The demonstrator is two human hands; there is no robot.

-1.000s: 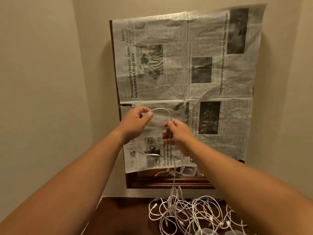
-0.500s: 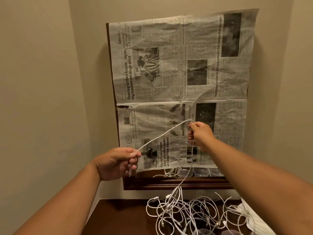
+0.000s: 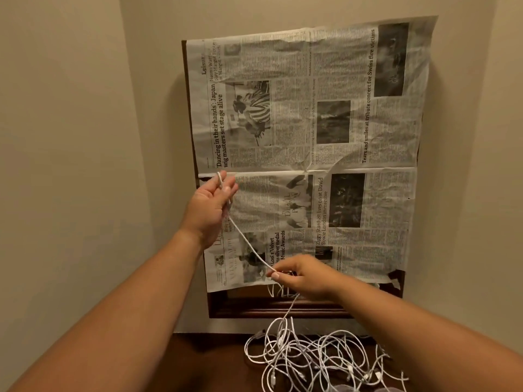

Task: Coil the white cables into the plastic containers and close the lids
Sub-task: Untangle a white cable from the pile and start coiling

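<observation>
One white cable [image 3: 249, 244] is stretched tight between my hands, in front of the newspaper. My left hand [image 3: 212, 205] is raised at the left. It holds the cable's end between its nearly straight fingers, and the tip sticks out above them. My right hand [image 3: 305, 275] is lower and to the right, and pinches the same cable between thumb and forefinger. Below that hand the cable drops into a tangled pile of white cables [image 3: 311, 360] on the dark wooden tabletop [image 3: 203, 363]. Something translucent [image 3: 339, 388], perhaps a container, shows at the bottom edge.
A sheet of newspaper [image 3: 311, 137] covers a dark wood-framed panel [image 3: 277, 309] on the beige wall straight ahead. Beige walls close in on the left and right. The tabletop runs up to the wall just below the frame.
My left hand has risen from waist height to the newspaper's middle fold. My right hand has dropped down and to the left. The stretched cable now slopes the other way.
</observation>
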